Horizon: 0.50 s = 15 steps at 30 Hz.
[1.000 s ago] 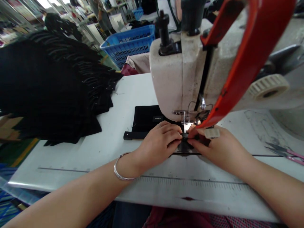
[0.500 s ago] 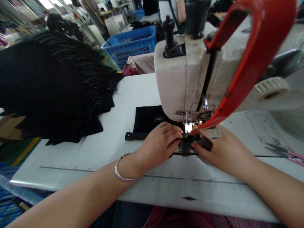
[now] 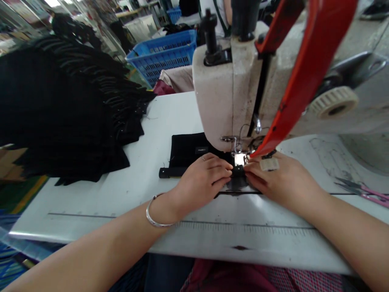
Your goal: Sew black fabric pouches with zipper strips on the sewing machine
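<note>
Black cloth, red bar

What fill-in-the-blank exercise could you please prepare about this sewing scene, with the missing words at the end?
1. The fabric partly covered by the left hand is coloured ____.
2. The scissors lie to the ____ of the right hand.
3. The plastic basket beyond the table is coloured ____.
4. The curved bar at the sewing machine is painted ____.

Missing words: black; right; blue; red.

Left of the sewing machine, you've room short of the black stack; in front, the red bar obstructs.
</note>
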Motion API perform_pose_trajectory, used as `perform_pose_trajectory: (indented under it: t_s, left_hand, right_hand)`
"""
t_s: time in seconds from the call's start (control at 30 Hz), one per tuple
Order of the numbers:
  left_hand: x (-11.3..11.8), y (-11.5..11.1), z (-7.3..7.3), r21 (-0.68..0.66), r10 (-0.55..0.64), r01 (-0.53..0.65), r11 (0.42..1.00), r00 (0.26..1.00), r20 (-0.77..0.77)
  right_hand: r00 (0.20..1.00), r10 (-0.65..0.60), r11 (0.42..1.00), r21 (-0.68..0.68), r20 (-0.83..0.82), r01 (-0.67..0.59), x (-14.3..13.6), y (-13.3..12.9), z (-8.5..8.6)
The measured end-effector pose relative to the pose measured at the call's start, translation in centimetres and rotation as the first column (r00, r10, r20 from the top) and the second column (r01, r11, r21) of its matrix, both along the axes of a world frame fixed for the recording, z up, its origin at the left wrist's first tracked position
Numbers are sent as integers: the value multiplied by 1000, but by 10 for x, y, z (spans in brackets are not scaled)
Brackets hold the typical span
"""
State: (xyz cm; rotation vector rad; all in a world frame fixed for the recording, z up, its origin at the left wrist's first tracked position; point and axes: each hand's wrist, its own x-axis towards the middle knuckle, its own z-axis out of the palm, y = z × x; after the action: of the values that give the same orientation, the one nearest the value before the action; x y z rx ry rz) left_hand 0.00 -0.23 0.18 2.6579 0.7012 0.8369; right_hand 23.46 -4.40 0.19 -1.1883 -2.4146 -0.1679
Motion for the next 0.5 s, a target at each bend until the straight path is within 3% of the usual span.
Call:
perform_pose_trajectory:
  t_s: [0.13,0.27,0.5]
  left_hand:
    - [-3,-1,0,43,-32,33,999,999,-31]
    - [-3,-1,-1,49,-19,21,999,999,-39]
    - [-4,-1,-3,26,-13,15,1000,997,-71]
  right_hand:
    - [982,-38,997,-75,-185,24,-4,-9,5]
    - [982,36,993,-108,-188,-57,-9,-11,0]
    - [981,-24,992,-124,-193,-1,-10,-12,-8]
